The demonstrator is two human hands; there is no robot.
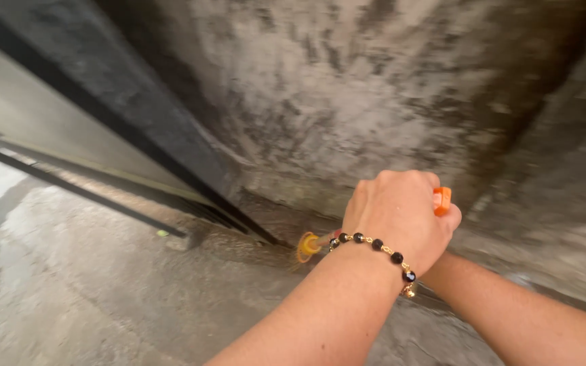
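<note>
we had both hands wrapped on one orange-handled tool, most likely a small broom or brush, though its working end was too blurred and hidden to name with certainty. our left hand [396, 215], the one with the black-and-gold bead bracelet [374, 245], was clenched over the handle with the knuckles up. our right hand was almost wholly hidden behind it, only the forearm [530, 313] showing, so we could not tell how its fingers sat, though it seemed to grip the same handle.

the orange handle tip [442, 200] poked out just beyond the left knuckles on the far side, and an orange-yellow collar [306, 246] stuck out on the near side, just beside the wrist and close above the concrete floor [103, 298].

the tool pointed into the corner where the floor met the stained wall [347, 102] and the dark door frame [123, 102]. to work that seam well, we judged we needed a low angle, short firm strokes, and steady pressure from both hands.
</note>
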